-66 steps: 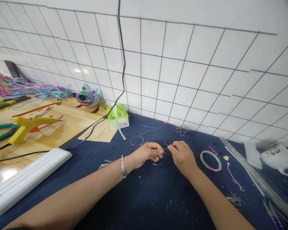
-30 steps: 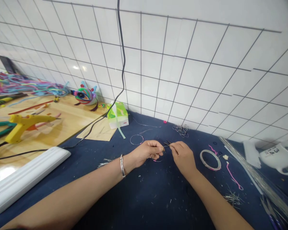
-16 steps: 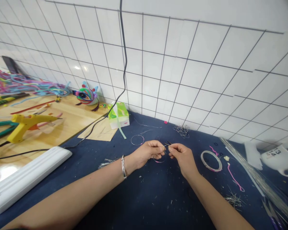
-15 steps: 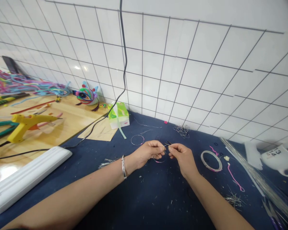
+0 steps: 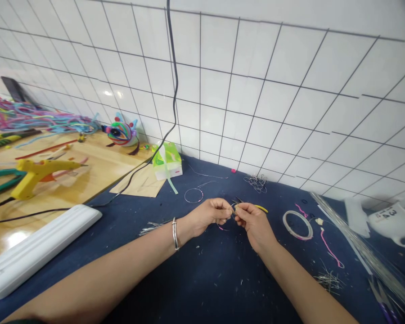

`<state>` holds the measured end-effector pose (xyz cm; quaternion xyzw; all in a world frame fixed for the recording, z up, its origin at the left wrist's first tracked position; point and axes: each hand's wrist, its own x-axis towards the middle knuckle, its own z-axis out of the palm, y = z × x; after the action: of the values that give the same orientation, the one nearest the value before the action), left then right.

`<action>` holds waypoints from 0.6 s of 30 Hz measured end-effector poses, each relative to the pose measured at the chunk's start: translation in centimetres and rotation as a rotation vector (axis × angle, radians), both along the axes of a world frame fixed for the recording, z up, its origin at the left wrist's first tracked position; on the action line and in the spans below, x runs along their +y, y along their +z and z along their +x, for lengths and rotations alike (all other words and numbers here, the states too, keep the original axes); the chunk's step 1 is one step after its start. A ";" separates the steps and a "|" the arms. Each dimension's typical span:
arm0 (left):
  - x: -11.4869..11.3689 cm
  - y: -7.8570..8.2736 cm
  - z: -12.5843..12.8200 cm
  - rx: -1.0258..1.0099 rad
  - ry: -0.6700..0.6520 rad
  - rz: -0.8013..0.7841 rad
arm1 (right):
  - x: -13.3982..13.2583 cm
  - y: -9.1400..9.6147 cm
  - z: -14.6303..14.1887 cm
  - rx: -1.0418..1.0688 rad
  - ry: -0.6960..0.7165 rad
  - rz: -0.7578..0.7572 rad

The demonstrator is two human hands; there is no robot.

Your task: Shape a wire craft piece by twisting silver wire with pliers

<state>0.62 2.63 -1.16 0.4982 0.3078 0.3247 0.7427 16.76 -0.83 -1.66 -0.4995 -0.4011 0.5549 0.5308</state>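
My left hand (image 5: pixel 216 211) is closed in a pinch on a thin wire (image 5: pixel 234 204), with a silver bangle (image 5: pixel 175 234) on the wrist. Close against its fingertips, my right hand (image 5: pixel 253 220) pinches the same wire. Below the fingers shows a pink part (image 5: pixel 222 228) that seems to belong to the wire; the join is too small to make out. Just behind my right hand lies a tool with a yellow handle (image 5: pixel 262 209) and dark tips, partly hidden by the hand. A wire ring (image 5: pixel 193 195) with small pink bits lies beyond my left hand.
A tape-like ring (image 5: pixel 297 225), pink cord (image 5: pixel 330 249), wire bundles (image 5: pixel 361 243) and scissors (image 5: pixel 383 299) lie right. A wire tangle (image 5: pixel 256 182) is by the wall. Left are a tissue pack (image 5: pixel 168 162), yellow glue gun (image 5: pixel 37 173), black cable (image 5: pixel 135 173) and white bar (image 5: pixel 43 249).
My right hand has shifted slightly left, closer to my left hand's fingertips. The tool's yellow handle now shows behind it. My left hand has barely moved.
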 end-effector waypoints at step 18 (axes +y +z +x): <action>0.6 0.4 -0.1 0.143 0.043 0.164 | -0.4 0.2 -0.4 -0.275 0.036 0.163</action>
<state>0.52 3.20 -0.80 0.5724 0.3433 0.3282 0.6684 16.40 -1.24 -1.44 -0.5187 -0.5224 0.4564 0.4998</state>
